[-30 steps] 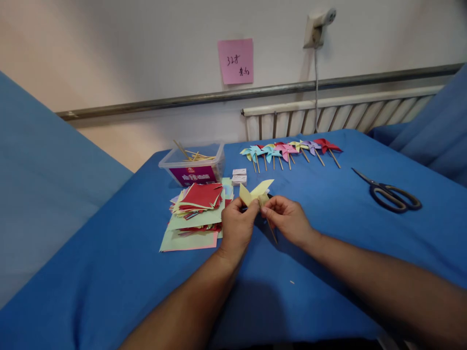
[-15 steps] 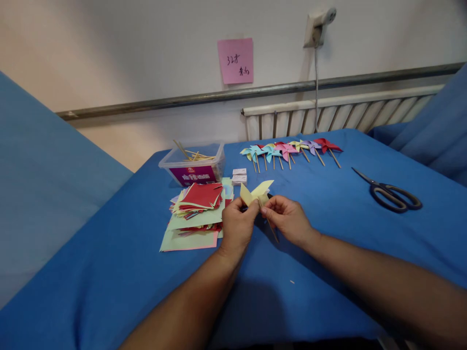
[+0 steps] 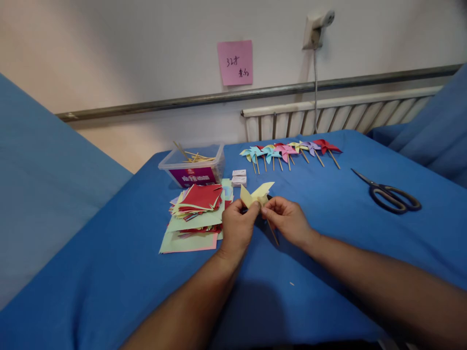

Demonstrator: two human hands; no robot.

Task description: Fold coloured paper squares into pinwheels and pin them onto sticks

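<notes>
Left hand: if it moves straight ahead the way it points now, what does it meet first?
Probably the small white boxes, just past the yellow pinwheel the left hand holds; depth is uncertain.

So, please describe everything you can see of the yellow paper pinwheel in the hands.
The yellow paper pinwheel is pale yellow, of thin folded paper, with pointed blades spread up and outward. A thin wooden stick runs from it down toward the blue cloth. The left hand and right hand pinch it at its centre, just above the cloth.

Left hand [image 3: 237,226] and right hand [image 3: 288,219] meet fingertip to fingertip, pinched.
</notes>
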